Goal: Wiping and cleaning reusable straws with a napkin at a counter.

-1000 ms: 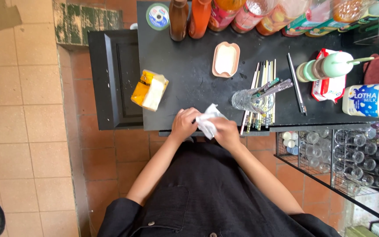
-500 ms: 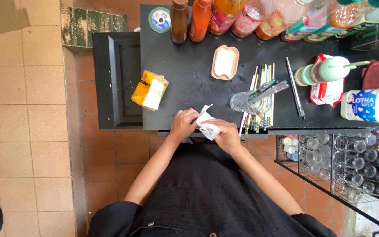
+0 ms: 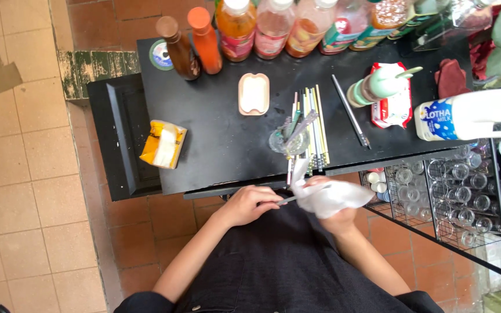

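Terracotta floor tiles (image 3: pixel 24 191) surround a black desk (image 3: pixel 215 145) seen from above, and the person stands at its near edge in a dark garment. Just below that edge, the left hand (image 3: pixel 249 204) is curled almost closed, its fingers pinching one end of a thin grey utensil (image 3: pixel 290 199), seemingly a straw or stick, that runs across to the other hand. The right hand (image 3: pixel 334 211) is closed around a crumpled white cloth (image 3: pixel 326 194), which is bunched over the far end of the utensil; most of this hand is hidden under the cloth, so only part of the palm and the wrist show. Both hands are off the desk, held in front of the person's body. Directly beyond the hands, on the desk, a clear glass (image 3: pixel 285 141) holds a few more utensils, and a row of thin sticks (image 3: pixel 314 130) lies just beside it. Farther from the glass, toward the back of the desk, sits a small pink dish (image 3: pixel 254 94), with sauce bottles (image 3: pixel 191 45) lined along the back edge. Left of the glass lies a yellow packet (image 3: pixel 163 144); well to its right lies a white milk bottle (image 3: pixel 471 113) on its side.
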